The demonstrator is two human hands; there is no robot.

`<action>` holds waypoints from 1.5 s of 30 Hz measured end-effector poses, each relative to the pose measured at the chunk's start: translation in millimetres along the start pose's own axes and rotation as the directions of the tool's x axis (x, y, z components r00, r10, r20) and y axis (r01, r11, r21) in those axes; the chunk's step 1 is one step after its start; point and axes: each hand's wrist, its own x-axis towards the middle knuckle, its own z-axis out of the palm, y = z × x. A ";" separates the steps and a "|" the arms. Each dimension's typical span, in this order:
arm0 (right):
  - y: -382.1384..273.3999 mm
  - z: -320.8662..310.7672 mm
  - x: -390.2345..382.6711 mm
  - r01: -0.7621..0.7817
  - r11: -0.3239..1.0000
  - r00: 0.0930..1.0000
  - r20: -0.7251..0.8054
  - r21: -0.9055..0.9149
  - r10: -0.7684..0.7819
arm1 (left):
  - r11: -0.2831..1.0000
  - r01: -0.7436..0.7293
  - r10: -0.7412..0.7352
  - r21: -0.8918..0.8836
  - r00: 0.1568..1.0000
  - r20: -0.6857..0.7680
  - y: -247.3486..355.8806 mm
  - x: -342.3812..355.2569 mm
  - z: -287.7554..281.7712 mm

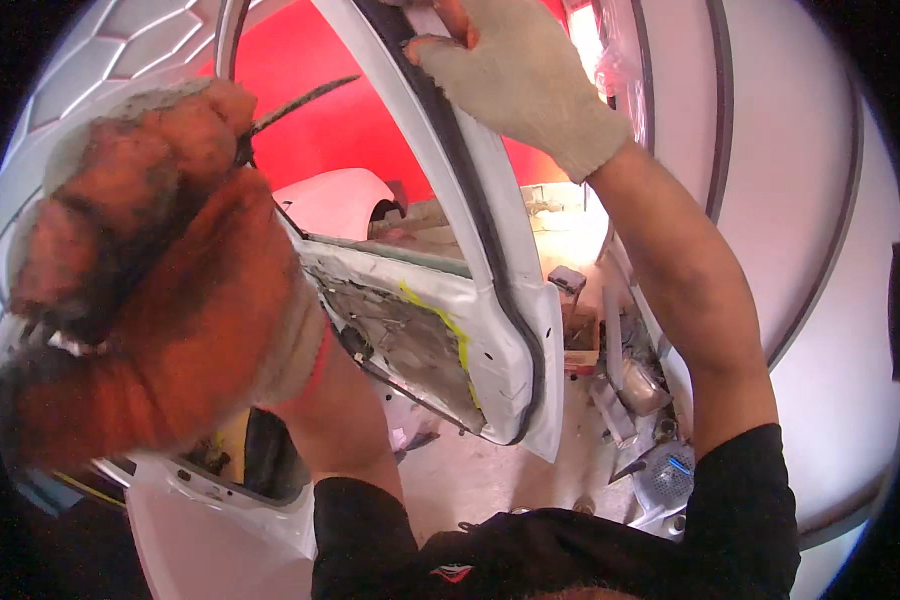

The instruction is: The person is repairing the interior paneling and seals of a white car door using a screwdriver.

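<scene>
A white car door (pixel 507 330) without its inner trim stands upright before me, its window frame rising to the top of the view. My right hand (pixel 525 80), in a pale knit glove with orange on the fingers, is closed around the upper window frame; some fingertips are cut off by the picture's edge. Close to the camera, my left hand (pixel 160 240) is raised at the left, its glove's orange palm blackened with dirt. Its fingers are curled around a thin, dark, pointed strip (pixel 305 103) that sticks out toward the window opening. What it is cannot be made out.
Behind the door are a red wall (pixel 320 130) and a pale car fender (pixel 335 195). Another white car part (pixel 220 530) lies at the lower left. Boxes (pixel 580 335) and a grey perforated object (pixel 663 478) sit on the floor by the right wall (pixel 800 200).
</scene>
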 end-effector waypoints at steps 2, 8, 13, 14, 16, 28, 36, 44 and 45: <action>2.4 4.5 0.5 -0.010 0.999 1.000 -0.012 -0.036 0.010 | 0.958 -0.070 0.173 0.279 0.916 -0.362 -16.6 3.5 -0.5; -9.5 8.5 -6.2 0.109 0.994 0.993 -0.046 0.026 -0.107 | 0.995 0.071 -0.060 -0.064 0.985 0.163 -16.8 15.0 -10.5; 5.4 -1.8 -15.6 0.233 0.953 0.969 -0.043 -0.192 -0.245 | 0.975 0.086 -0.079 -0.204 0.996 0.040 -50.1 0.2 -18.9; 7.1 -5.9 -15.4 0.229 0.955 0.969 -0.049 -0.190 -0.242 | 0.972 0.083 -0.076 -0.218 0.996 0.041 -54.0 -1.1 -20.9; 1.4 -15.2 -10.5 0.335 0.901 0.942 0.081 -0.275 -0.325 | 0.974 0.083 -0.073 -0.212 0.996 0.053 -50.2 2.2 -20.5; -7.2 -34.3 -8.4 0.299 0.946 0.933 0.249 -0.128 -0.261 | 0.973 0.178 -0.158 -0.149 0.978 0.137 -60.1 39.2 -16.6; -10.8 -15.6 -20.8 0.146 0.980 0.985 0.113 -0.138 -0.131 | 0.970 0.196 -0.184 -0.141 0.979 0.091 -54.2 28.0 -18.2; -40.6 -24.4 -3.6 -0.181 0.975 0.924 0.318 -0.130 0.214 | 0.979 0.126 -0.104 -0.160 0.985 0.138 -53.5 19.2 -36.5; -34.8 -22.9 -12.9 -0.062 0.989 0.959 0.268 -0.132 0.096 | 0.987 0.097 -0.060 -0.126 0.961 0.270 -60.5 16.0 -36.7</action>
